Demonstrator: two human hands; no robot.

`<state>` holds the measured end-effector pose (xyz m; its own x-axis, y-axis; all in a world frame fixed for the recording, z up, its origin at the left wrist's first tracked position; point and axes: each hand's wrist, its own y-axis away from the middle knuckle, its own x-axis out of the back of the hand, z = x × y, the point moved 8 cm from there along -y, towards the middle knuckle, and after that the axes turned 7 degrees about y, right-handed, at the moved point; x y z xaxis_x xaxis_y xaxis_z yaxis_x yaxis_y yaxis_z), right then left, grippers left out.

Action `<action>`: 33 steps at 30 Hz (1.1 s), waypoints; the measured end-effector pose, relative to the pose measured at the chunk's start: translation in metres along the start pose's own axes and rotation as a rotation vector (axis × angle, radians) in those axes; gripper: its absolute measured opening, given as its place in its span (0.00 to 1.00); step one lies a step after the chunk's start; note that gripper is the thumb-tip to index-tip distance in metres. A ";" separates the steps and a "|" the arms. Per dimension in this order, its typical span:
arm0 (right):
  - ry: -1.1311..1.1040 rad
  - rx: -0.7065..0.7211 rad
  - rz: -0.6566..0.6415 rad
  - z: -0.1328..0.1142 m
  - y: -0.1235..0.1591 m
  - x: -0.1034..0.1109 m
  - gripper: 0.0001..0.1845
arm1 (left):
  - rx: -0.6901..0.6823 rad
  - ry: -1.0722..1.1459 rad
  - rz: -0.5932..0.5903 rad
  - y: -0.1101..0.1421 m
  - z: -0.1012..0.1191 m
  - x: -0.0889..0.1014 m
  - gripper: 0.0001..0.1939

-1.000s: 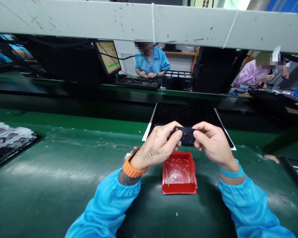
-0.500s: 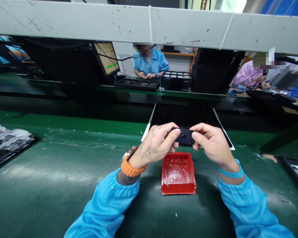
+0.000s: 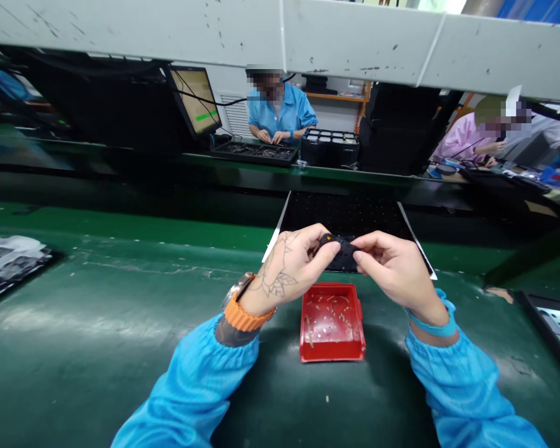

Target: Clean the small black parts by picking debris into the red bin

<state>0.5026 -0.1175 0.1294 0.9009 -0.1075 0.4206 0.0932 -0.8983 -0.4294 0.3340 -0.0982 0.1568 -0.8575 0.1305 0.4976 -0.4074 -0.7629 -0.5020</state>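
Black and flat, a small part (image 3: 345,254) is pinched by the fingers of the left hand (image 3: 289,264) and the right hand (image 3: 396,267), held up off the worktop (image 3: 135,348) near the red bin (image 3: 332,354). It slants more than half a second ago, and a yellow patch (image 3: 329,238) at its left end shows again, which suggests the part is being turned between the hands, not let go.

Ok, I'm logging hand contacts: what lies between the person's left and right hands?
In the head view, a small black part spans the gap, held by the left hand and right hand.
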 end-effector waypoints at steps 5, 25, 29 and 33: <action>0.035 0.004 -0.003 -0.003 0.001 0.000 0.08 | 0.038 0.090 -0.014 0.003 -0.002 -0.005 0.08; 0.175 0.117 0.016 -0.017 0.005 -0.005 0.07 | 0.049 0.178 0.132 0.003 -0.001 -0.003 0.07; 0.270 0.169 -0.016 -0.023 0.005 -0.006 0.08 | -0.078 0.036 0.107 0.005 0.009 -0.008 0.07; 0.391 0.244 -0.046 -0.029 0.004 -0.005 0.08 | -0.217 -0.070 0.082 0.008 0.019 -0.011 0.10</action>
<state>0.4859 -0.1330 0.1483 0.6703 -0.2643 0.6935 0.2686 -0.7847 -0.5587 0.3465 -0.1175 0.1610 -0.8700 0.0236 0.4925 -0.4012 -0.6145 -0.6793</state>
